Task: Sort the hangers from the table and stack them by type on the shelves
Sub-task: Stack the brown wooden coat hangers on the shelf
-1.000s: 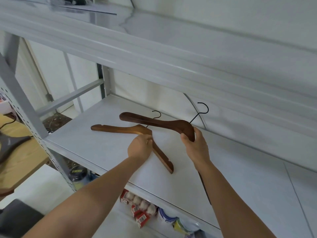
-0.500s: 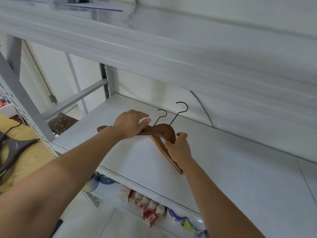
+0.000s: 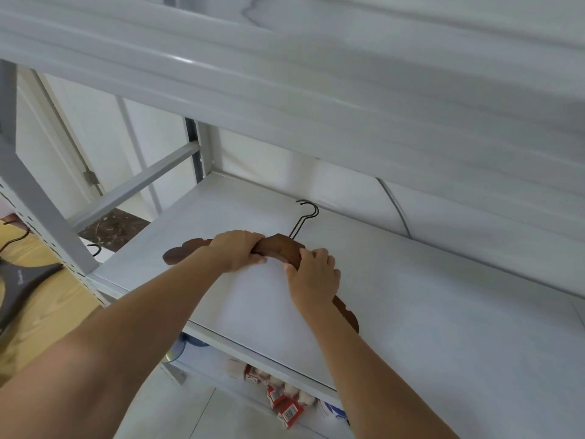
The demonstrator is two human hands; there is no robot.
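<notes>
Two brown wooden hangers lie stacked one on the other on the white middle shelf, their black wire hooks lined up and pointing to the back wall. My left hand grips the left arm of the stack close to the neck, fingers curled over it. My right hand grips the right arm, covering most of it; only the notched tip shows beyond my wrist.
A wooden table at the left holds a dark grey hanger and another black hook. The upper shelf hangs low overhead. A grey upright post stands at the shelf's left corner. Packets and jars sit on the shelf below.
The two hangers, apart and crossed a second ago, now lie aligned in one stack. My right hand brought its hanger left onto the other; both hands now clasp the stack.
</notes>
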